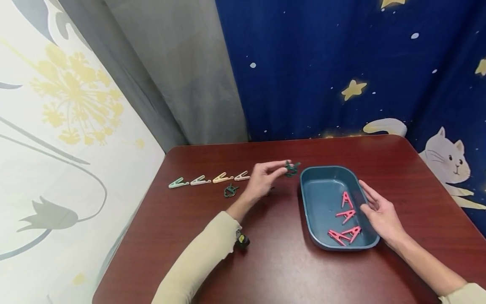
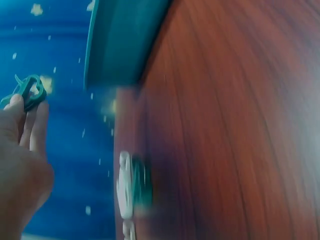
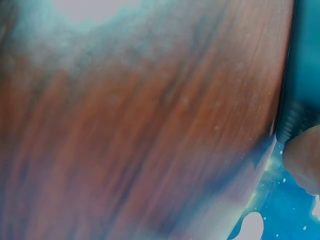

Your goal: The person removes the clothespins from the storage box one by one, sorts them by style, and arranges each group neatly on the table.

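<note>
My left hand (image 1: 262, 179) pinches a dark green plastic clip (image 1: 292, 169) between its fingertips, just left of a blue-green plastic tub (image 1: 317, 198). In the left wrist view the clip (image 2: 38, 94) shows curved loops. Inside the tub several pink clothespins (image 1: 346, 214) lie toward its right and near side. My right hand (image 1: 383, 217) grips the tub's right rim, thumb at the edge and fingers along the outer wall. Only a fingertip (image 3: 304, 160) of it appears in the right wrist view. Another dark green clip (image 1: 230, 191) lies on the table to the left.
A row of pale clothespins, green (image 1: 178, 183), whitish (image 1: 200, 180), yellow (image 1: 222, 177) and another whitish (image 1: 241, 176), lies at the table's left back. The brown table (image 1: 273, 261) meets a blue curtain (image 1: 303, 84) behind and a patterned wall (image 1: 57, 169) at left.
</note>
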`<state>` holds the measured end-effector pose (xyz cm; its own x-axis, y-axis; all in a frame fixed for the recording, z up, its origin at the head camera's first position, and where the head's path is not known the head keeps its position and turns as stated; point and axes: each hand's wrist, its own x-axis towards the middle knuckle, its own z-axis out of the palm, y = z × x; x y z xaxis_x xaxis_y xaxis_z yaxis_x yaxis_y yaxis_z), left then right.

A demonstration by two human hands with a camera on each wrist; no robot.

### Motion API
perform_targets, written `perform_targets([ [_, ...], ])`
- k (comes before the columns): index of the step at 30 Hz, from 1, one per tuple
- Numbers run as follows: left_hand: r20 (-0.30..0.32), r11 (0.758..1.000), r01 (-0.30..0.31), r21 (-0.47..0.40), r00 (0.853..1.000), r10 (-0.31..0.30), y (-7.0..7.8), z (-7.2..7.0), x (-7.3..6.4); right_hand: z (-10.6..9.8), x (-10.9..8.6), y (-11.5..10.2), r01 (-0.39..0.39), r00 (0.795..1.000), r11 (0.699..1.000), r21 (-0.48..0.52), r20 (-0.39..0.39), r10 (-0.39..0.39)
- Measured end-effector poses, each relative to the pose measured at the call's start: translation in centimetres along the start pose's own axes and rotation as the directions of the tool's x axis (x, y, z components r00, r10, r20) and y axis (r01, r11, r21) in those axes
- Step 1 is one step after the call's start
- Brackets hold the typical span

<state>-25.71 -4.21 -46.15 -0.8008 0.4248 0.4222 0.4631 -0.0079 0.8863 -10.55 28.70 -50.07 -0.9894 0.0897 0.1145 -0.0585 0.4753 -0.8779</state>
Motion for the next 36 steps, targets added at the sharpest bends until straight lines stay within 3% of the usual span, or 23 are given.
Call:
perform_targets([
  [3, -0.108, 0.995, 0.019, 0.095, 0.994, -0.009, -0.3, -3.0, -0.6, 0.0, 0.0, -0.1, 0.001, 1.0, 1.0, 0.008, -0.005, -0.001],
  [6, -0.206, 0.992, 0.053, 0.115, 0.978, -0.028, -0.6, -6.1, -1.5, -0.1, 0.0, -0.2, -0.004, 1.0, 1.0, 0.012, -0.005, 0.004],
  [12, -0.378, 0.974, 0.142, 0.174, 0.923, -0.067, -1.3, -12.5, -4.4, -0.1, 0.0, -0.3, -0.006, 1.0, 1.0, 0.008, 0.002, 0.006],
  [17, -0.468, 0.965, 0.205, 0.167, 0.878, -0.105, -1.5, -16.6, -7.2, -0.1, 0.0, -0.4, -0.004, 1.0, 1.0, 0.004, 0.007, 0.004],
  [20, -0.497, 0.948, 0.253, 0.192, 0.858, -0.128, -1.6, -18.7, -8.7, -0.1, 0.0, -0.3, 0.005, 1.0, 1.0, 0.003, 0.007, -0.005],
  [25, -0.54, 0.881, 0.356, 0.313, 0.83, -0.143, -2.2, -21.4, -11.2, -0.1, 0.1, -0.3, -0.003, 1.0, 1.0, 0.001, 0.012, 0.003],
  [31, -0.586, 0.756, 0.503, 0.419, 0.786, -0.199, -2.8, -23.3, -13.8, -0.1, 0.1, -0.1, -0.012, 1.0, 1.0, 0.001, 0.014, 0.012],
  [36, -0.596, 0.658, 0.582, 0.477, 0.765, -0.244, -3.6, -24.3, -15.4, 0.0, 0.2, 0.1, -0.013, 1.0, 1.0, -0.003, 0.012, 0.013],
])
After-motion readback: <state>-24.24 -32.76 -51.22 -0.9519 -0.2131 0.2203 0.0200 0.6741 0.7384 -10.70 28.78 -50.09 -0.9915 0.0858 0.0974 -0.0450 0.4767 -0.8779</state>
